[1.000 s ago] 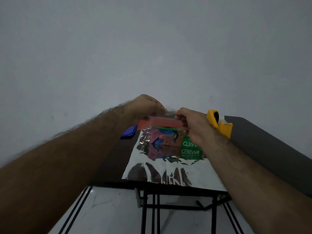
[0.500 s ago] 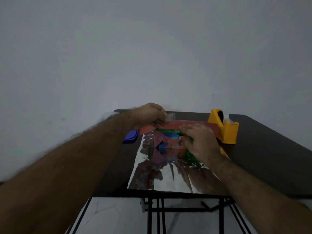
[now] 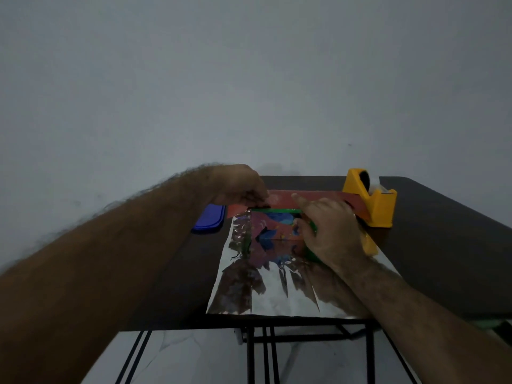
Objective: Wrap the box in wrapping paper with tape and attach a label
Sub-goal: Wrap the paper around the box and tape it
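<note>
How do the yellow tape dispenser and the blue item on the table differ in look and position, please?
The yellow tape dispenser stands tall and blocky at the right of the silver wrapping paper; the blue item lies flat and low at its left. The dispenser carries a roll; the blue item shows nothing on it. Both rest on the dark table, untouched by either hand.

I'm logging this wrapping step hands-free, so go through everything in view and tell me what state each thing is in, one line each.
box: unwrapped, lying on the sheet.
wrapping paper: spread flat, silver side up, far edge red.
left hand: fingers curled at the paper's far edge; what they pinch is unclear.
right hand: resting on the box, index finger extended.
tape dispenser: upright, at the paper's far right corner.
blue lid: flat, left of the paper.
</note>
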